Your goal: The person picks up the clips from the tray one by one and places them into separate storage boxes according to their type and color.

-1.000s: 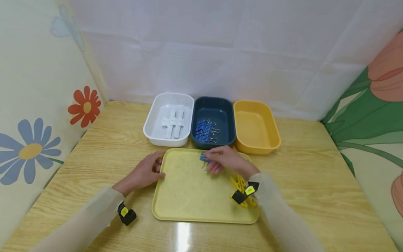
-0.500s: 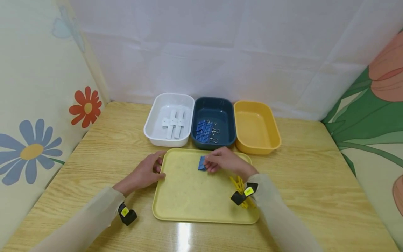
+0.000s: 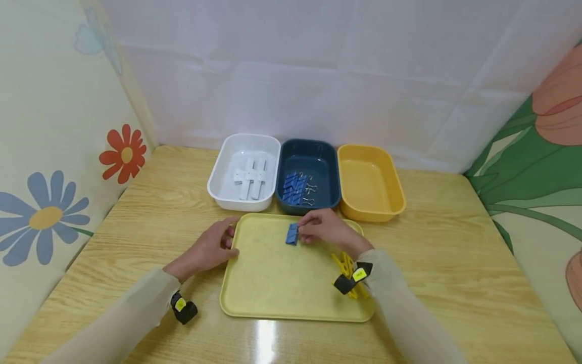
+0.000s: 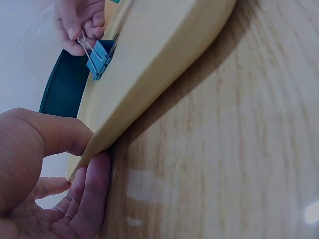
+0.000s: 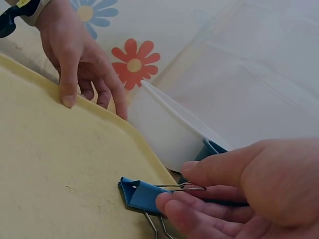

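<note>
My right hand [image 3: 329, 230] pinches a wire handle of a blue binder clip [image 3: 291, 234] between thumb and fingers. The clip's blue body [image 5: 142, 195] touches the far part of a yellow tray [image 3: 277, 283], its other wire handle spread toward the tray surface. At the tray's left rim, my left hand [image 3: 210, 246] grips the edge; in the left wrist view the thumb and fingers lie on either side of the rim [image 4: 89, 149]. Yellow clothespins [image 3: 345, 264] lie on the tray's right side, partly hidden by the right wrist's camera.
Behind the tray stand three bins side by side: a white bin [image 3: 218, 187] with white clips, a dark blue bin [image 3: 325, 172] with several blue binder clips, and a yellow bin [image 3: 370, 187]. A white cloth [image 3: 291, 76] hangs behind them on the wooden table [image 3: 454, 263].
The binder clip in my right hand has turned: its blue body now stands lengthwise, and the wire that pointed toward me is out of sight in the head view. My left hand has stayed put.
</note>
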`<state>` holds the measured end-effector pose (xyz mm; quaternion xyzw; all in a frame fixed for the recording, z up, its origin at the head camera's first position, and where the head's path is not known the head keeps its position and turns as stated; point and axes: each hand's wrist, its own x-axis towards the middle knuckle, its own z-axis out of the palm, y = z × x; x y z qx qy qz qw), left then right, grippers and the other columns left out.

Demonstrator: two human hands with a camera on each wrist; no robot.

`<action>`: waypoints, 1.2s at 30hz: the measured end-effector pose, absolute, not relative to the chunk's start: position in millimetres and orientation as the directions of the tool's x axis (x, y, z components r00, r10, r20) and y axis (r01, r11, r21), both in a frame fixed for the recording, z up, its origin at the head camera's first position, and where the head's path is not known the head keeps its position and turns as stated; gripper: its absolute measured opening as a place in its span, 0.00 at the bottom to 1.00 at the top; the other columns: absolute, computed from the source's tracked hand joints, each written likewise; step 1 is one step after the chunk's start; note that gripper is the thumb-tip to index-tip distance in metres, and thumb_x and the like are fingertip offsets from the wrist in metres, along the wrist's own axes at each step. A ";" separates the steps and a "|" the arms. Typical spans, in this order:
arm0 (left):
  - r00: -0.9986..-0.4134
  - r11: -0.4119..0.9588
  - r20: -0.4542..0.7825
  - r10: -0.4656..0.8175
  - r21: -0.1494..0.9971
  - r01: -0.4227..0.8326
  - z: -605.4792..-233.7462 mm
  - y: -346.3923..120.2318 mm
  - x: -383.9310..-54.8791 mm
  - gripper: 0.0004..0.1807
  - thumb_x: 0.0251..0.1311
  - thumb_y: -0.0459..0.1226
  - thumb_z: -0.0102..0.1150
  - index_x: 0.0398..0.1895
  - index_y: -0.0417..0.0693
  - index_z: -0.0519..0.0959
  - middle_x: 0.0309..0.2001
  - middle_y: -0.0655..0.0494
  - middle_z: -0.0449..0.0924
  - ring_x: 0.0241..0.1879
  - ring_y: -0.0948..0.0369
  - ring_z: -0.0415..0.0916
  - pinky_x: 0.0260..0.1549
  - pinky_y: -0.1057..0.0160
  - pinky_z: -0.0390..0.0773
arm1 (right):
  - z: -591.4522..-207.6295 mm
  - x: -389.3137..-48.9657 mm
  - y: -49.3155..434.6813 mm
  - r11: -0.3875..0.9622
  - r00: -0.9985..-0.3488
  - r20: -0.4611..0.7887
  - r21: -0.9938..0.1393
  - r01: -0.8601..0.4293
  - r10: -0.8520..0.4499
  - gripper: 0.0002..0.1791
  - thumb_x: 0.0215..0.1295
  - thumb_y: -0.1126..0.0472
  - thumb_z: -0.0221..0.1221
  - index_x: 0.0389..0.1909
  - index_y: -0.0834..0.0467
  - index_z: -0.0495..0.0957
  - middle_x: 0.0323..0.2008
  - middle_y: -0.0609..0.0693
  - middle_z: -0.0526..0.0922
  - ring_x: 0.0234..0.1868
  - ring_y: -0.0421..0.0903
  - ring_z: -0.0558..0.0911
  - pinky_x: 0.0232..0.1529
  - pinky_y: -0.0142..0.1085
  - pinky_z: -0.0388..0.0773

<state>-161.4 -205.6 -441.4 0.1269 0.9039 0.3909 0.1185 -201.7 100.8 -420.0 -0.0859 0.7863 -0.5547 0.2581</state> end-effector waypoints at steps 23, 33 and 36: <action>-0.939 0.665 -0.088 0.332 0.728 0.167 -440.0 -205.5 -159.6 0.41 0.50 0.28 0.65 0.70 0.39 0.59 0.42 0.47 0.70 0.36 0.60 0.70 0.35 0.67 0.71 | -412.2 -200.6 103.9 0.370 -0.902 -0.313 -0.909 0.193 -0.298 0.06 0.63 0.64 0.62 0.39 0.60 0.84 0.35 0.54 0.86 0.36 0.46 0.85 0.43 0.36 0.83; -0.937 0.656 -0.077 0.340 0.733 0.178 -439.1 -205.6 -159.4 0.41 0.51 0.28 0.65 0.70 0.38 0.59 0.42 0.46 0.70 0.35 0.60 0.70 0.34 0.67 0.70 | -404.7 -201.4 108.0 0.344 -0.907 -0.282 -0.924 0.168 -0.314 0.07 0.64 0.63 0.61 0.39 0.61 0.83 0.36 0.55 0.86 0.36 0.47 0.85 0.47 0.41 0.82; -0.937 0.658 -0.082 0.338 0.733 0.173 -439.6 -206.0 -159.2 0.41 0.51 0.28 0.64 0.70 0.38 0.59 0.42 0.46 0.70 0.35 0.60 0.70 0.34 0.67 0.71 | -401.2 -201.1 109.5 0.323 -0.908 -0.256 -0.935 0.146 -0.331 0.07 0.64 0.64 0.60 0.40 0.62 0.82 0.36 0.55 0.86 0.37 0.48 0.86 0.48 0.44 0.82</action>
